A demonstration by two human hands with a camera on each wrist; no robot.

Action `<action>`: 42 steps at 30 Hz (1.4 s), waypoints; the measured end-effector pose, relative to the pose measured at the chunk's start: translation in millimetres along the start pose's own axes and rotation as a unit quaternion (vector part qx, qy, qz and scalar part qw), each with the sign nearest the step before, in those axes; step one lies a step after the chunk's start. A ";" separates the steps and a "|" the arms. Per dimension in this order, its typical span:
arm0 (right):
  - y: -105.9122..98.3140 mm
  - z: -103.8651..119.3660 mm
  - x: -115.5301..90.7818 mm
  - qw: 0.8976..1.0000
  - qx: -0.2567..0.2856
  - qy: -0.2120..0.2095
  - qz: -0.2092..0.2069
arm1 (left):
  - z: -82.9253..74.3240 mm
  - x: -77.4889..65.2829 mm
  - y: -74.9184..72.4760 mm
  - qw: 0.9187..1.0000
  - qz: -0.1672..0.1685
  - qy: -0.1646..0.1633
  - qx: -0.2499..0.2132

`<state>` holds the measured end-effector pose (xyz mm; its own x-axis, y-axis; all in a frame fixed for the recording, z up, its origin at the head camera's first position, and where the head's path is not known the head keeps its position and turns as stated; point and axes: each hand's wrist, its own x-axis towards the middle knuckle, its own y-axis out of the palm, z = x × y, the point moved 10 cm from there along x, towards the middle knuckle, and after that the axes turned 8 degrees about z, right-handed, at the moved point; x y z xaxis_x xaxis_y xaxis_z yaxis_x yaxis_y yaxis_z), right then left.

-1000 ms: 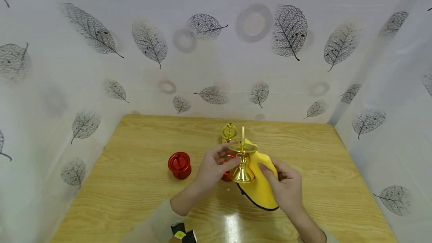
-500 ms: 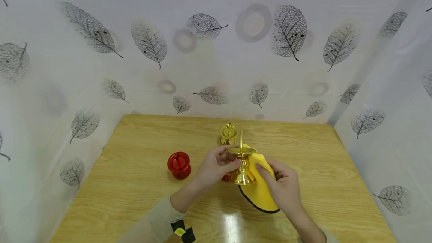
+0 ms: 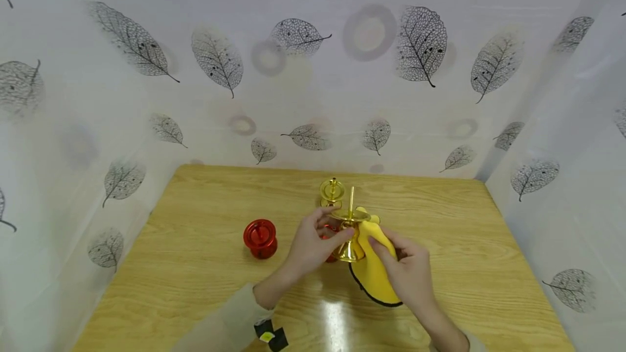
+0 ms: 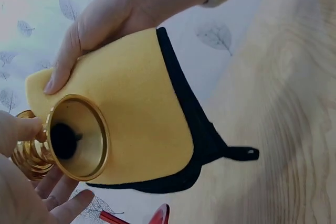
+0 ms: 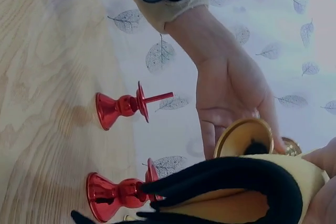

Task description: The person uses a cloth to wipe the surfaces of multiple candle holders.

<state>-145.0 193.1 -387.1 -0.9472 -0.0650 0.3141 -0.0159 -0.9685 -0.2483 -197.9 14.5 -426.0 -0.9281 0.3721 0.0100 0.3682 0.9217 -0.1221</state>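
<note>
My left hand [image 3: 313, 243] pinches a shiny gold candlestick [image 3: 348, 252] by its stem, upright above the table in the head view. Its thin spike points up over a round drip plate. The left wrist view shows into its hollow base [image 4: 89, 148], with something dark inside. My right hand [image 3: 413, 278] grips a yellow cloth [image 3: 377, 281] with black edging, thumb on the near face. The cloth lies against the candlestick's right side. A black hanging loop [image 4: 244, 153] sticks out from its trim.
A red candlestick [image 3: 261, 239] stands on the wooden table [image 3: 195, 287] left of my hands. A second red candlestick [image 5: 110, 198] is partly hidden behind my left hand in the head view. Another gold candlestick [image 3: 332, 192] stands farther back. Leaf-patterned curtains [image 3: 313, 91] surround the table's back and sides.
Both hands stay in nearly the same place. The gold candlestick dips slightly and rises again, and the cloth shifts a little against its side.
</note>
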 end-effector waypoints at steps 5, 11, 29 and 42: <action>-7.9 -3.2 1.5 1.000 0.024 0.001 -0.013 | -3.9 -3.8 0.6 0.999 0.006 0.005 -0.052; -10.0 -3.9 3.0 0.997 0.072 -0.010 0.002 | -1.3 -2.5 7.6 0.988 0.060 -0.008 -0.144; 10.2 21.8 0.2 0.991 -0.015 -0.127 0.022 | 4.1 3.5 -0.1 0.999 0.017 0.006 -0.030; -12.7 25.7 -1.6 0.985 0.103 -0.138 -0.006 | -2.3 -0.6 0.3 0.992 0.035 0.020 -0.122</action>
<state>-135.1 199.3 -360.9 -0.8242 -0.0881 0.5595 0.0657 -0.9960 -0.0602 -197.2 14.8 -423.7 -0.8983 0.4365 0.0501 0.4393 0.8902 0.1203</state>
